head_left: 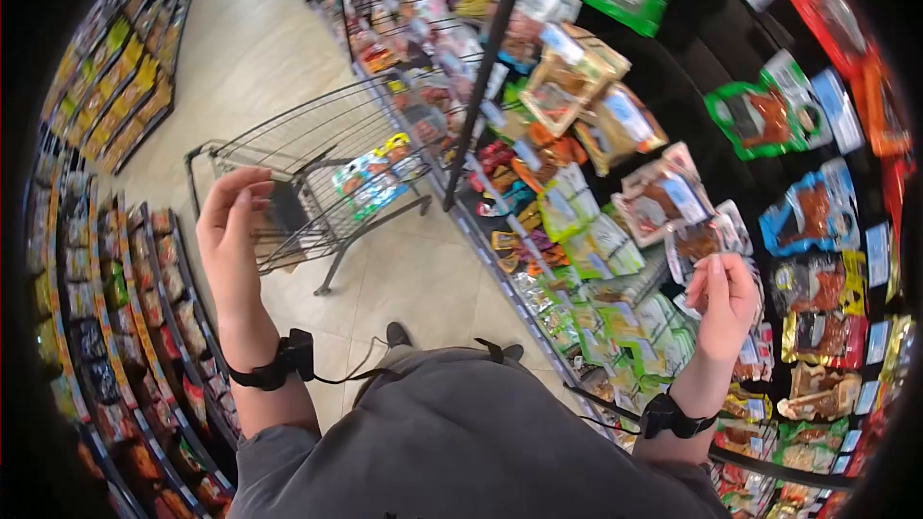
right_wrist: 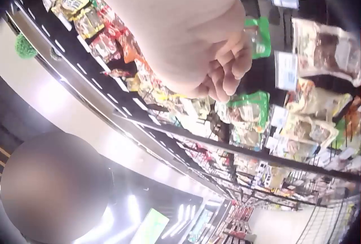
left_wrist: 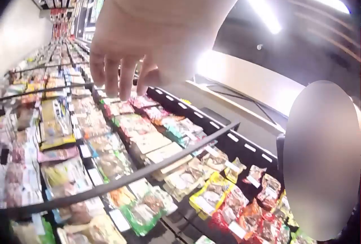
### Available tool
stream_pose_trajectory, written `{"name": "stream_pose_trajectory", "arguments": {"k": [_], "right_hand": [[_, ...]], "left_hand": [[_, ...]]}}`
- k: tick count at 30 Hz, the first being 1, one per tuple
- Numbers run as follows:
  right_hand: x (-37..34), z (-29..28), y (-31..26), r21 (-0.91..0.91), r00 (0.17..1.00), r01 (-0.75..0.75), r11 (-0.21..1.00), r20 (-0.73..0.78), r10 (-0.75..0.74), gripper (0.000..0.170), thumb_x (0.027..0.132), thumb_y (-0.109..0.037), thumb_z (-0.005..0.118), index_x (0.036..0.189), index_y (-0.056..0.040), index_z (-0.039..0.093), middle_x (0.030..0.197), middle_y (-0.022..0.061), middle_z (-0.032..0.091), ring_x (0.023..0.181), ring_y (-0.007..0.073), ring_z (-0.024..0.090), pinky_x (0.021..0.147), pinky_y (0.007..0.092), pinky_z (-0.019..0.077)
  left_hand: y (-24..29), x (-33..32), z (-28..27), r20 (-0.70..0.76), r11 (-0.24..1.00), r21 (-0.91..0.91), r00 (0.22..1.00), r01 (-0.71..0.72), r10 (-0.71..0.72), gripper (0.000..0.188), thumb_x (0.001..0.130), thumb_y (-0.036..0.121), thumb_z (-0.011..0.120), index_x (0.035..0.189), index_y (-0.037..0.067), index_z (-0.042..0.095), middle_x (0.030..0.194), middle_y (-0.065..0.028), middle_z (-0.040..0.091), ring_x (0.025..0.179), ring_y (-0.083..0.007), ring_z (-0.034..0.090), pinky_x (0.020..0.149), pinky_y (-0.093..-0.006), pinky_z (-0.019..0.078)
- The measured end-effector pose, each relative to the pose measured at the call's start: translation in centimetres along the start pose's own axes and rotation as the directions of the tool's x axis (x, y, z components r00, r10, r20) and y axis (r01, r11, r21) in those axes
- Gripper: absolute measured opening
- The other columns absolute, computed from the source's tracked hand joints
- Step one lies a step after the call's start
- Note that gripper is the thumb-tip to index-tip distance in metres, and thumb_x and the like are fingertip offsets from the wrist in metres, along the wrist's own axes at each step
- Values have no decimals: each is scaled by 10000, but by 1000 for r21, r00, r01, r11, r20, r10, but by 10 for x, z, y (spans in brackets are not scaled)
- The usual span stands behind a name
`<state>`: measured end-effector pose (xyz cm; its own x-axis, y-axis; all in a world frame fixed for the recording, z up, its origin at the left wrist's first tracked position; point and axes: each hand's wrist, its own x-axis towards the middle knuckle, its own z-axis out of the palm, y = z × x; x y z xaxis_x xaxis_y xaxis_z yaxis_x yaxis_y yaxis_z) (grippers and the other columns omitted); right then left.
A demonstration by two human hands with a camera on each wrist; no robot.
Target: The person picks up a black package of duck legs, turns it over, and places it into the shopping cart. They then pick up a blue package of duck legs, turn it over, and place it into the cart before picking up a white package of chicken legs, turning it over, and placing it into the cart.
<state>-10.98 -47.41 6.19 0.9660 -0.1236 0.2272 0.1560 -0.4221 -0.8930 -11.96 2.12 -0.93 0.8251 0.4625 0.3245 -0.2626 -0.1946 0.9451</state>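
My left hand (head_left: 231, 240) is raised with fingers loosely bent and nothing in them, overlapping the near end of a wire shopping cart (head_left: 286, 210) in the head view. Inside the cart lies a shiny, colourful plastic package (head_left: 373, 176). On the other side, my right hand (head_left: 726, 312) hangs in front of shelves of packaged food, its fingers loosely curled and holding nothing. Close by are a clear-and-white food pack (head_left: 663, 194) and a blue pack (head_left: 815, 210). The right wrist view shows the same hand's bent fingers (right_wrist: 228, 75) before a green-edged pack (right_wrist: 248, 111).
A dark upright post (head_left: 490, 67) and a rail (head_left: 788, 471) edge the right-hand shelving. Lower shelves (head_left: 144, 288) of packets line the left side. Pale tiled floor (head_left: 240, 29) runs along the aisle between them. Black bands with cords circle both wrists.
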Motion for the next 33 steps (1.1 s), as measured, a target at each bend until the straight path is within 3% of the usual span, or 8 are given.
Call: {"name": "stream_pose_trajectory", "arguments": {"k": [6,14,25,33], "right_hand": [[20,135,-47,35,975,94,995,197,-99,157,999,-96,505,913,-4,598,673,15,574,571,55,499,540,197,394],[27,254,-83,69,886,117,991,443,-136,150,988,-108,535,909,-4,608,698,10,583,602,60,525,562,203,419],[68,354,-75,22,739,48,999,671,-50,157,996,-124,528,925,-13,612,737,15,616,614,62,552,568,200,436],[135,440,-21,53,640,-111,992,768,31,148,997,-144,530,982,-20,612,812,32,652,671,75,600,573,208,467]], "left_hand": [[-31,-2,-142,-240,995,71,969,76,-57,198,954,102,501,1083,14,625,1038,-76,670,939,-143,618,801,-275,466],[-49,-26,-243,-400,984,108,912,145,-91,192,968,82,493,1085,13,628,1011,-73,679,911,-140,624,792,-276,469],[-85,-66,-290,-541,957,71,816,283,-201,193,970,71,491,1098,5,621,990,-69,671,886,-126,616,775,-263,477],[-106,-28,-275,-582,939,59,776,340,-244,192,968,74,495,1091,9,627,982,-71,666,857,-125,613,752,-255,471]]}}
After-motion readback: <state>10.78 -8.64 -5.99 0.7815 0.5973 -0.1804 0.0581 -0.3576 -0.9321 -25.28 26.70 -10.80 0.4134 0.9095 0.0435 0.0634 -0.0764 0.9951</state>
